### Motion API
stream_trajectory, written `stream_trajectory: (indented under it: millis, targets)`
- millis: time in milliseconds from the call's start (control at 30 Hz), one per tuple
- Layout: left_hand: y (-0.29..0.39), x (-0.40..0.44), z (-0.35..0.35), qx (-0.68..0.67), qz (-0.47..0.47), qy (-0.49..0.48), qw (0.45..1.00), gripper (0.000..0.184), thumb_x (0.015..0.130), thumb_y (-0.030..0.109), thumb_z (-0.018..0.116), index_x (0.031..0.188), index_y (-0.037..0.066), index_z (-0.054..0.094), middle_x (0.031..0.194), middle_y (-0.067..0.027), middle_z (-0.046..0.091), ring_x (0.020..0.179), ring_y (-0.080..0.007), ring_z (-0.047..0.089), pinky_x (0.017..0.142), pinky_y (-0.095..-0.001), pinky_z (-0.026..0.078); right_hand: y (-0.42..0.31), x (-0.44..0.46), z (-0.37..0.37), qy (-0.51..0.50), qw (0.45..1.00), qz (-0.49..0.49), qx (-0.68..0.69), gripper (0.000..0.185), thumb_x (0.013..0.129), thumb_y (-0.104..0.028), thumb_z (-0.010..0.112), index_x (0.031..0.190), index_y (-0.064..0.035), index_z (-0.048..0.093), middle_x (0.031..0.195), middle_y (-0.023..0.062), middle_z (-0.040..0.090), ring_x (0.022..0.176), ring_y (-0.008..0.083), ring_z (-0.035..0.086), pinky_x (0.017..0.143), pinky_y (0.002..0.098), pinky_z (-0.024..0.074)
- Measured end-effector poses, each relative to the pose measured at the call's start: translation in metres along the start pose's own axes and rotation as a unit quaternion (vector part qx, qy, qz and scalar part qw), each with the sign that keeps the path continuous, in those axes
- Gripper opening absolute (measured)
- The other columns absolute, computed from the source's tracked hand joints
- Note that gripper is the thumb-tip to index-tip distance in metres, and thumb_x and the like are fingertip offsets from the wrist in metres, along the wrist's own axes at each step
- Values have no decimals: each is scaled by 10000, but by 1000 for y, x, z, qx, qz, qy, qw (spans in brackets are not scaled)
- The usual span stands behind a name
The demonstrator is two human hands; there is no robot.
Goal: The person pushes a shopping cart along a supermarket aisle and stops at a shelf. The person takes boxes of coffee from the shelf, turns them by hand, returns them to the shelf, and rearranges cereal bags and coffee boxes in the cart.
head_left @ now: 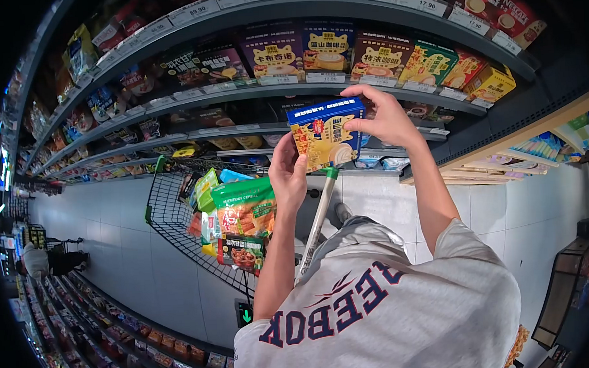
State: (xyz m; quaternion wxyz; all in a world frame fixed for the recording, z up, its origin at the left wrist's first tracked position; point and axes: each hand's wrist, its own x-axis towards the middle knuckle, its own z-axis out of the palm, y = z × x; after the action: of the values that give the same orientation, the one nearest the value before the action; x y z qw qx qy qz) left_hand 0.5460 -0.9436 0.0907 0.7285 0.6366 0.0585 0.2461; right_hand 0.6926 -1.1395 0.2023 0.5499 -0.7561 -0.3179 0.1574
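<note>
Between my two hands is a blue and yellow coffee box, raised in front of the shelf with its printed front towards me. My left hand grips its lower left side, thumb along the edge. At the upper right corner, my right hand pinches the box, with the thumb on the front and the fingers behind the top. Below and left of my hands stands a shopping cart. It holds a green and orange cereal bag, a dark snack box and several other packets.
A shelf of boxed coffee with price tags curves across the front. The cart's handle passes close to my body. More shelves run along the lower left. Another person is far down the aisle at left. Wooden shelving stands at right.
</note>
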Motion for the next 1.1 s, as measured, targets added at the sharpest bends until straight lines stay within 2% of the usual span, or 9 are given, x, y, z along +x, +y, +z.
stream_trajectory:
  millis: [200,367,533,667,767,867,900,1000,1100]
  targets:
    - [11,-5,8,-35,-45,-33,998,671,963,-91,568,1555,12,270,1351,-166,568,1189,-219,632,991,-334,525,15,1,0,26,998,-26,47,544,795,-50,835,1277,-56,584,1082,40,689,923,97,644,797,248,530]
    - [-7,-6,12,-46,-61,-74,994,548,997,-27,584,1492,5,350,1379,-138,564,1183,-187,624,983,-309,525,15,1,2,16,994,-23,110,527,842,-43,808,1305,-35,556,1126,79,688,981,112,647,841,263,534]
    - [-16,-19,17,-131,-211,-20,968,419,1037,2,515,1440,22,404,1374,-130,575,1201,-226,630,1010,-394,537,5,-2,2,-55,967,-55,243,382,946,31,627,1317,-19,546,1281,174,671,1195,201,644,1002,343,528]
    - [-22,-27,20,-280,-225,-53,932,382,1067,53,452,1446,44,403,1401,-137,562,1276,-293,600,1071,-509,506,6,-1,2,-86,964,-84,239,371,945,30,620,1308,-7,550,1271,169,675,1187,234,658,1025,358,522]
    - [-25,-30,20,-316,-237,-62,917,383,1069,108,484,1439,44,411,1398,-140,568,1271,-297,604,1072,-504,505,5,-3,1,-84,955,-68,278,376,936,19,643,1300,-4,555,1258,152,679,1170,221,657,1028,356,517]
    - [-33,-32,15,-453,-242,-86,853,438,1043,161,553,1440,36,418,1401,-162,566,1286,-306,593,1085,-503,496,11,-7,1,-107,955,-53,273,444,944,-92,711,1346,-37,532,1334,137,629,1221,206,614,1027,355,510]
    - [-25,-34,17,-444,-274,-53,852,525,1018,261,596,1452,22,421,1362,-178,563,1188,-297,626,934,-417,562,13,-7,4,-97,965,-56,236,472,934,-99,723,1359,-41,525,1361,132,605,1238,203,596,1039,357,500]
    - [-19,-32,18,-626,-321,-108,703,611,1020,393,555,1462,-3,411,1266,-226,494,806,-245,570,576,-279,437,24,-4,15,-77,986,-63,131,605,903,-127,762,1434,-51,481,1458,106,507,1295,197,531,1091,376,451]
    - [-13,-35,19,-717,-344,-178,580,584,1012,464,531,1400,30,487,1145,-249,562,687,-244,573,542,-282,470,36,-1,30,-26,994,-58,87,644,903,-142,768,1460,-46,458,1443,104,516,1284,200,534,1100,389,439]
